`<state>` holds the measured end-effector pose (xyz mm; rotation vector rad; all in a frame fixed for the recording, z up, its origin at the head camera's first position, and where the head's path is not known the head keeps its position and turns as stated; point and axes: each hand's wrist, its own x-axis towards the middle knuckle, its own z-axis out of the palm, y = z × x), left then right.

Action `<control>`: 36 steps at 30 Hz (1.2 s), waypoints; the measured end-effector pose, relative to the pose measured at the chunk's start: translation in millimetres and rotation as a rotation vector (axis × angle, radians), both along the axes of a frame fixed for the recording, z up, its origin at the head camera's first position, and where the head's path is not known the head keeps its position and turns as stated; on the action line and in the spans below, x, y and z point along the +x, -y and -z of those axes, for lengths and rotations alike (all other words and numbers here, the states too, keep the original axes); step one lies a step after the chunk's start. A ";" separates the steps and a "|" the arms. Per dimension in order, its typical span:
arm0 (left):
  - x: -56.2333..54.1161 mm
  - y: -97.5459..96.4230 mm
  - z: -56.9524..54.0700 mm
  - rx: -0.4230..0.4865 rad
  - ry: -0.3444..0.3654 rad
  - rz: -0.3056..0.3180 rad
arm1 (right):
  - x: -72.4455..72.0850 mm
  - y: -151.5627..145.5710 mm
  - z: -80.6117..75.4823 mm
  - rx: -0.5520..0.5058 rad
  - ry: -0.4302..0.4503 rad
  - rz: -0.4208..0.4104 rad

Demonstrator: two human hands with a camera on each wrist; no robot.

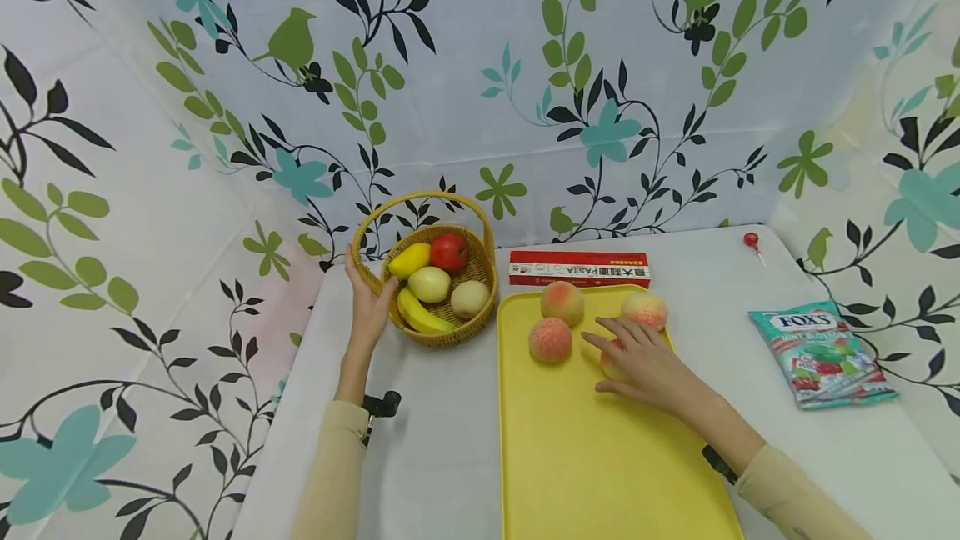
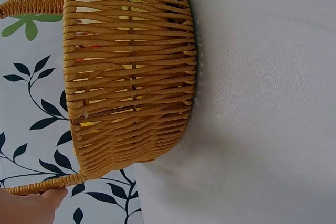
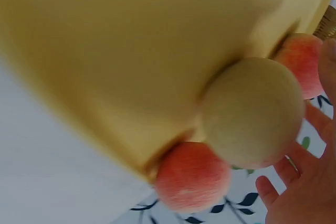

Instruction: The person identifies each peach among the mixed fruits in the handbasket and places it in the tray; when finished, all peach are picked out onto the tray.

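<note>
My left hand (image 1: 366,302) grips the side of the handle on a wicker basket (image 1: 442,338). Inside the basket lie a banana (image 1: 422,315), a red apple (image 1: 449,253), a yellow lemon-like fruit (image 1: 410,261) and two pale round fruits (image 1: 430,284). The right hand (image 1: 648,365) reaches over the yellow tray (image 1: 600,465), fingers spread and fairly straight above a peach (image 1: 611,362) they partly hide. In the right wrist view that peach (image 3: 254,111) shows its pale side, close to the fingers. Three other peaches surround it: one at left (image 1: 551,340), one behind (image 1: 562,303), one at right (image 1: 645,310).
Behind the tray lies a red and white pasta box (image 1: 579,268). A green Fox's candy bag (image 1: 823,353) lies on the white table at the right, and a red lollipop (image 1: 752,241) near the back right corner. Patterned cloth (image 1: 465,107) hangs around the table.
</note>
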<state>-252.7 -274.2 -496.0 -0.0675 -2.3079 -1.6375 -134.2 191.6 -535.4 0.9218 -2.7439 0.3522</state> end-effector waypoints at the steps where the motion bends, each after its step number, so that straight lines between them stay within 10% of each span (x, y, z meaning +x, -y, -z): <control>1: -0.1 0.1 -1.2 -0.003 -0.002 -0.002 | -4.2 6.2 -5.4 0.009 -0.019 0.008; 8: -1.8 0.4 -7.1 -0.001 0.004 -0.005 | -52.0 73.1 -61.3 -0.073 -0.046 0.021; 16: 3.0 5.0 -10.4 -0.022 0.050 0.036 | -95.8 155.8 -110.0 -0.035 0.012 -0.148; 24: 8.0 7.5 -8.1 -0.023 0.073 0.051 | -138.3 192.0 -76.9 0.102 0.272 -0.070; 31: 18.1 6.5 6.1 -0.023 0.095 0.019 | -137.0 211.4 -49.7 0.238 0.367 0.027; 36: 27.9 -2.2 -20.3 -0.018 0.129 0.050 | -137.2 223.6 -49.3 0.316 0.383 0.133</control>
